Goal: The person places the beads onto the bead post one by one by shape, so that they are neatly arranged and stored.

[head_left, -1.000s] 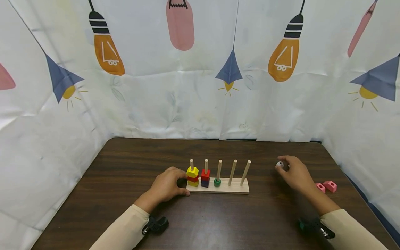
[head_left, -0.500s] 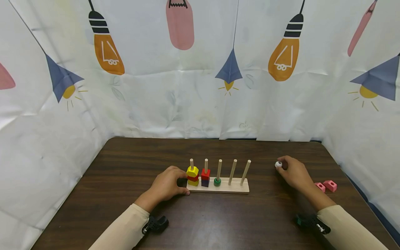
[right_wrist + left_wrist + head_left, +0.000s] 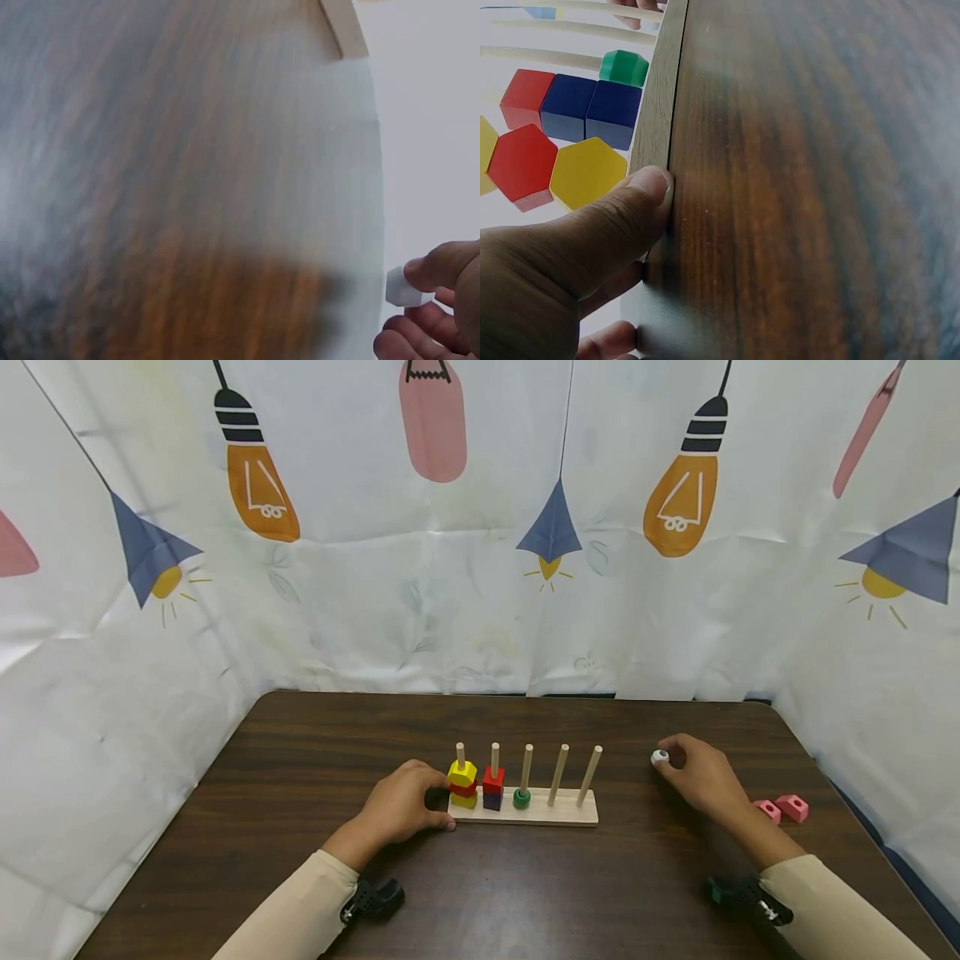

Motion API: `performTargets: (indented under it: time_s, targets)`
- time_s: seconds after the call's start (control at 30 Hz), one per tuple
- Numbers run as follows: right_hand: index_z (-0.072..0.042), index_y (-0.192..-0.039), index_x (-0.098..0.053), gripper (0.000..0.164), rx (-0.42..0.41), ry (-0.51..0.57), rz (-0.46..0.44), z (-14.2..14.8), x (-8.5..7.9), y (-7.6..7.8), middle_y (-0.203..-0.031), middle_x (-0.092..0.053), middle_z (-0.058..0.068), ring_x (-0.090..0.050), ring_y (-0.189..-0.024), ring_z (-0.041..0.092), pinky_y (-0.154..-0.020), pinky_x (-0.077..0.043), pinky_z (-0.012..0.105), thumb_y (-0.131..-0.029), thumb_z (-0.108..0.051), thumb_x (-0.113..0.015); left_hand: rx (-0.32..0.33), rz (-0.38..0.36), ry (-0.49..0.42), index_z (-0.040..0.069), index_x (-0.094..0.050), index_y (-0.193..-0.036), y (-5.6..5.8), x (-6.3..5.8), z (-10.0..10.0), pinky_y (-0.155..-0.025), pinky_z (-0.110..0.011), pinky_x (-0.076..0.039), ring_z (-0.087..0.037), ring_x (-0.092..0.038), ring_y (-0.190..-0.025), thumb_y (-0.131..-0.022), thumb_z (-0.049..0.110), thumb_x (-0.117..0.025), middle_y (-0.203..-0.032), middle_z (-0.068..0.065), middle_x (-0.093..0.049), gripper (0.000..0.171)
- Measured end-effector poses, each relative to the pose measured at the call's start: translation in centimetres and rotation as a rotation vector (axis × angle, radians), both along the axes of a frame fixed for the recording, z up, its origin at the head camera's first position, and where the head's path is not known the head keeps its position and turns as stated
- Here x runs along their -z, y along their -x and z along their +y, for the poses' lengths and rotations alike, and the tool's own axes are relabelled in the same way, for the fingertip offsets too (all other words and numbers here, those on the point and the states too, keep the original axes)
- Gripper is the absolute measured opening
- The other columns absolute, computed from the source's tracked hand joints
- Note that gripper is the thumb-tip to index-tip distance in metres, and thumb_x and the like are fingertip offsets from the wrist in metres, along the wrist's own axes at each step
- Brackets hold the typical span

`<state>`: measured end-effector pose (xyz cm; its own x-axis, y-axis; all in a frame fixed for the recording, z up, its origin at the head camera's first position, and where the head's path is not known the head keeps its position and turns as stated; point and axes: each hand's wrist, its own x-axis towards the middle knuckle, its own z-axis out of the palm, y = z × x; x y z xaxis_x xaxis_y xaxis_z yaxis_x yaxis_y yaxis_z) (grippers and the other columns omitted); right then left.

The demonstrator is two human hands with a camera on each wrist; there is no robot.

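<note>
A wooden peg board (image 3: 566, 814) with several upright pegs lies on the table. My left hand (image 3: 405, 802) grips its left end, thumb (image 3: 641, 195) along the front edge. On the leftmost peg sit hexagonal blocks, with a yellow block (image 3: 462, 772) on top of a red and another yellow one. The second peg carries a red block (image 3: 493, 779) over dark blue ones, and the third a green bead (image 3: 521, 797). The two right pegs are bare. Right of the board, my right hand (image 3: 702, 774) pinches a white bead (image 3: 400, 287) between thumb and fingers.
Two pink blocks (image 3: 792, 807) lie beside my right forearm, on the right part of the brown table (image 3: 525, 893). Behind the table's far edge hangs a white printed cloth (image 3: 360, 610).
My right hand, pinching the white bead, has shifted slightly left toward the peg board. The left hand and the board stay in place.
</note>
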<state>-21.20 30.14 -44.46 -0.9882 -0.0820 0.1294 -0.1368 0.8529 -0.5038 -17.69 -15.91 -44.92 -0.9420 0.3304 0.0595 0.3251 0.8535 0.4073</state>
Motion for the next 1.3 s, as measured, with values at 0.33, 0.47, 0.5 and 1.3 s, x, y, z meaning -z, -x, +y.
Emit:
performTargets:
  time_s: [0.33,0.47,0.5,1.3]
  targets:
    - [-0.003,-0.12,-0.067,0.029,-0.092,-0.007,0.059,-1.6,-1.9,-0.5,-0.103,-0.071,0.01,-0.068,-0.091,0.028,-0.075,-0.053,0.049,-0.097,-0.02,-0.071,0.004,-0.001,0.008,0.019,-0.078,-0.113,-0.1,0.1,0.0,-0.091,-0.05,-0.052,-0.022,-0.058,-0.118,-0.07,0.039,-0.095,-0.116,0.002,-0.069,0.05]
    - [-0.004,-0.118,-0.068,0.026,-0.127,-0.01,0.077,-2.2,-2.7,-0.8,-0.101,-0.071,0.007,-0.068,-0.089,0.025,-0.071,-0.052,0.044,-0.096,-0.017,-0.073,0.001,-0.002,0.008,0.019,-0.078,-0.113,-0.1,0.1,0.0,-0.091,-0.05,-0.052,-0.022,-0.058,-0.118,-0.07,0.039,-0.095,-0.116,0.002,-0.069,0.05]
    - [-0.004,-0.118,-0.068,0.026,-0.136,-0.01,0.079,-2.3,-3.0,-0.8,-0.101,-0.071,0.007,-0.068,-0.089,0.025,-0.07,-0.052,0.044,-0.095,-0.016,-0.073,0.003,0.001,0.009,0.018,-0.078,-0.113,-0.1,0.1,0.0,-0.091,-0.05,-0.052,-0.022,-0.059,-0.118,-0.07,0.039,-0.095,-0.116,0.003,-0.07,0.05]
    - [-0.008,-0.121,-0.069,0.027,-0.254,-0.003,0.159,-5.9,-9.1,-2.5,-0.1,-0.072,0.001,-0.069,-0.082,0.017,-0.068,-0.053,0.04,-0.095,-0.016,-0.075,0.009,0.007,0.02,0.016,-0.078,-0.111,0.2,0.0,0.0,-0.09,-0.048,-0.053,-0.02,-0.06,-0.113,-0.069,0.041,-0.096,-0.111,0.004,-0.071,0.052]
